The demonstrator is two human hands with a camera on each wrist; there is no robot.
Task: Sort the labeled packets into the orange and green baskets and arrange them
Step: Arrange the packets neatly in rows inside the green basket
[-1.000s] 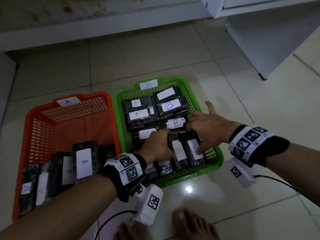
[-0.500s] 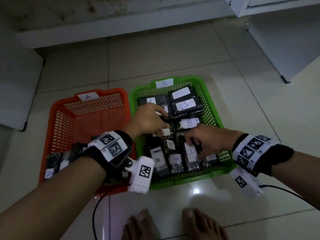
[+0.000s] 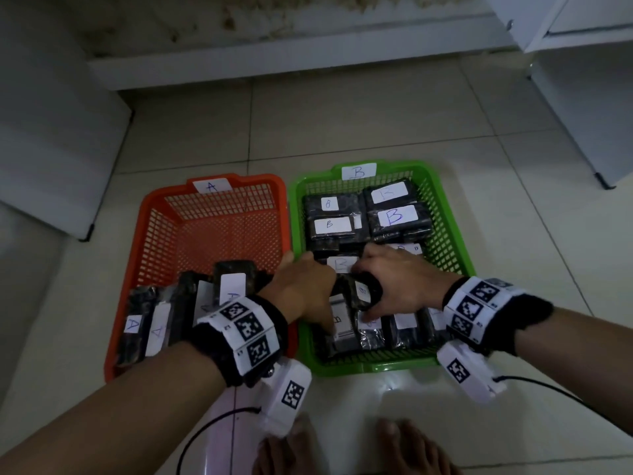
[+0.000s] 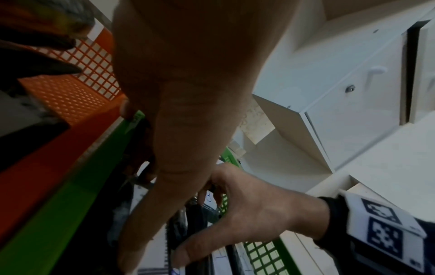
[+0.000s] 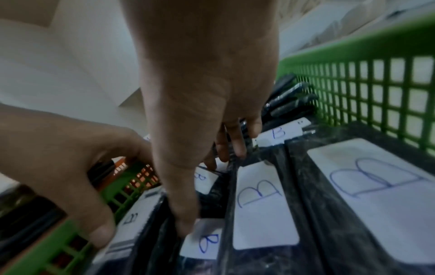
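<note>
The green basket, tagged B, holds dark packets with white B labels: flat stacks at the back and an upright row at the front. Both hands are in that front row. My right hand pinches one dark B packet between thumb and curled fingers. My left hand grips the leftmost upright B packet by the basket's left wall, thumb on its near face. The orange basket, tagged A, has several A packets upright at its near end.
The baskets sit side by side on a pale tiled floor. White cabinets stand at the right and left, with a low white ledge behind. My bare feet and the wrist cables are just in front of the baskets.
My left hand has drawn back from the flat packets at the basket's back left to the front row. The right hand stays in the front row and now pinches one packet.
</note>
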